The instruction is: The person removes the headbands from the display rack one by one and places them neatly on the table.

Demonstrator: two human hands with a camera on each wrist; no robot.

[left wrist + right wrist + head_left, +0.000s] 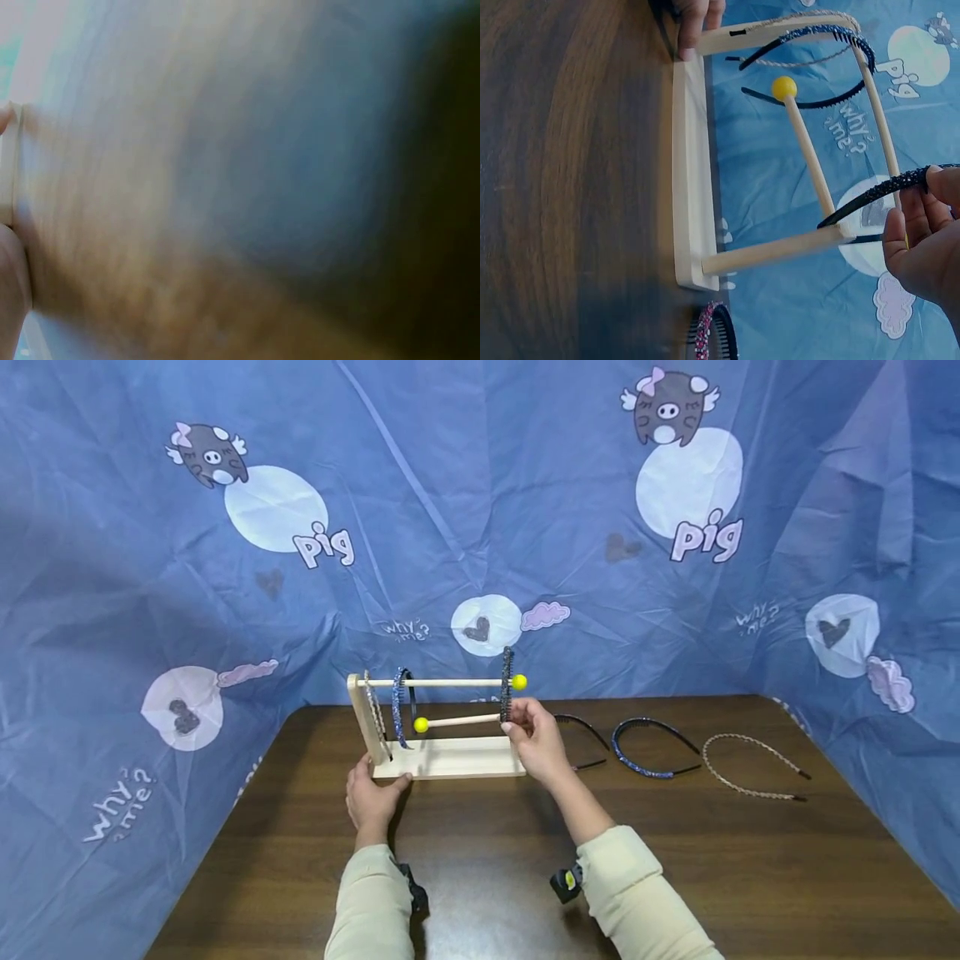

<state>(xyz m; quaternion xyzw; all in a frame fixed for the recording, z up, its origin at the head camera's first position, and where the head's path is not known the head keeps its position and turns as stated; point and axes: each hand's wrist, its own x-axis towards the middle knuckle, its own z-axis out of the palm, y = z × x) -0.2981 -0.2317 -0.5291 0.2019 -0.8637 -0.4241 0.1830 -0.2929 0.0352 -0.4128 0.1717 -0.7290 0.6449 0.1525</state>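
I note the right hand (538,747) pinching a black beaded headband (506,697) in its fingers at the three o'clock end of the wooden stand (363,718), the left hand (372,802) gripping its base (457,760) at eight o'clock; judged light and springy, the band is best held by its arch.

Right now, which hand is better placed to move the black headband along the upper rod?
Probably the right hand: it pinches the black headband by the upper rod, while the left hand grips the wooden base.
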